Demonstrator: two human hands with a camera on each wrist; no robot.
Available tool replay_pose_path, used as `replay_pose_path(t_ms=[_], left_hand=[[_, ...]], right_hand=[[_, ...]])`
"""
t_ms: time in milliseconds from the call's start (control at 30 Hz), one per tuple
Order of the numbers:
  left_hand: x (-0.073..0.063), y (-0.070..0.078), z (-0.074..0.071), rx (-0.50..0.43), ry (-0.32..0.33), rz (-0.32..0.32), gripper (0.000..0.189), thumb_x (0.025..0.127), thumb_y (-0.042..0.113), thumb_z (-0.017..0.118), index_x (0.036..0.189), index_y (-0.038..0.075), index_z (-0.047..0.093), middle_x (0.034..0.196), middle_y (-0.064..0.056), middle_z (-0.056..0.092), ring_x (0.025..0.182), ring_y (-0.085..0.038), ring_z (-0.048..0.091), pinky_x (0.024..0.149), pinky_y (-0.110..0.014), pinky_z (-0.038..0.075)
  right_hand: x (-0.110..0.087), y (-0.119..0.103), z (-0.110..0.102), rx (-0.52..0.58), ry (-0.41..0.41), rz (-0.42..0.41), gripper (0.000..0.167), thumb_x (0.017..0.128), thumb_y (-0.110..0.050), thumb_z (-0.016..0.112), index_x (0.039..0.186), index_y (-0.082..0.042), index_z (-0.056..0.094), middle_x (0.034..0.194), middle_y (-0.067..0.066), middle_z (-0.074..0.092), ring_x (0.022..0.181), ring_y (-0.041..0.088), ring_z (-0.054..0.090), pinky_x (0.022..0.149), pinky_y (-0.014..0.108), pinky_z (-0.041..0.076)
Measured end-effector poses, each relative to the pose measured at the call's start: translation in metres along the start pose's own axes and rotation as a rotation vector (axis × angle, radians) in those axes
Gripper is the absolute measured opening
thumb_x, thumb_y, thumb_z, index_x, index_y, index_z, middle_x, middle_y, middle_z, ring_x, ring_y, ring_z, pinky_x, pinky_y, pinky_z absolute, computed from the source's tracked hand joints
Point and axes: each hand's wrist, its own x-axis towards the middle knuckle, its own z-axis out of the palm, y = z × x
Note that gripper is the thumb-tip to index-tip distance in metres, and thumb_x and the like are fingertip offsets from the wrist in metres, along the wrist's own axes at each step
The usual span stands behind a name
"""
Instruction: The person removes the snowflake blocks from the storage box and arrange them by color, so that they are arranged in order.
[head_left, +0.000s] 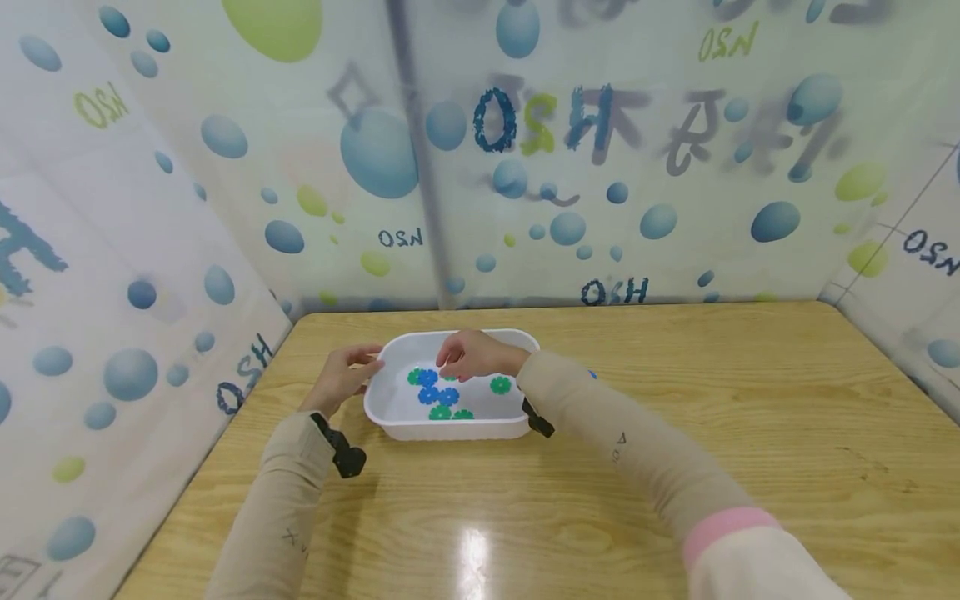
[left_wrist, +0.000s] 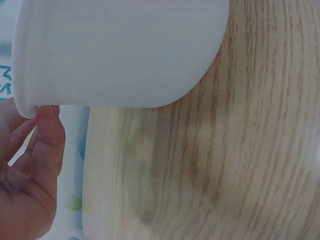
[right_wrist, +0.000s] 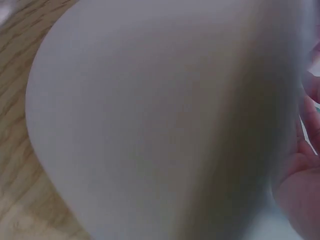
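Observation:
A white plastic basin point(head_left: 450, 429) stands on the wooden table with several toothed, flower-shaped plastic discs inside, among them a blue disc point(head_left: 448, 397) and a green disc point(head_left: 500, 384). At its left end, my left hand point(head_left: 343, 379) grips the rim; the left wrist view has fingers point(left_wrist: 47, 132) under the lip. My right hand point(head_left: 476, 354) reaches over the right side into the basin, fingers bent above the discs. A bit of red or pink shows below those fingers; whether they pinch it is hidden. In the right wrist view the basin wall covers most of that hand.
The wooden table point(head_left: 480, 492) runs up to a patterned curtain point(head_left: 600, 192) behind the basin. A small blue thing point(head_left: 592, 374) peeks out past my right sleeve. Dark wrist cameras, one of them the left wrist camera point(head_left: 347, 457), sit close to the basin's ends.

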Motion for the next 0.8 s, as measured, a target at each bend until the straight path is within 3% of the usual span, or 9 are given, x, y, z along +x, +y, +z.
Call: replay_pose_path(t_ms=[500,800], left_hand=[[-0.004,0.003,0.000,-0.004,0.000,0.017,0.040,0.090,0.015,0.052,0.127,0.001,0.045,0.113,-0.020,0.048,0.092,-0.026,0.051,0.066,-0.028,0.049],[-0.004,0.002,0.000,-0.027,-0.010,0.042,0.040,0.090,0.013,0.051,0.127,-0.001,0.044,0.113,-0.022,0.047,0.094,-0.026,0.051,0.066,-0.028,0.050]], right_hand=[[0.013,0.015,0.023,-0.032,0.066,0.103,0.030,0.081,-0.012,0.065,0.109,-0.003,0.057,0.088,0.004,0.056,0.078,0.014,0.056,0.069,0.022,0.047],[0.015,0.023,0.034,-0.129,0.101,0.066,0.030,0.077,-0.006,0.068,0.105,-0.001,0.059,0.099,0.008,0.058,0.094,0.018,0.053,0.081,0.024,0.043]])
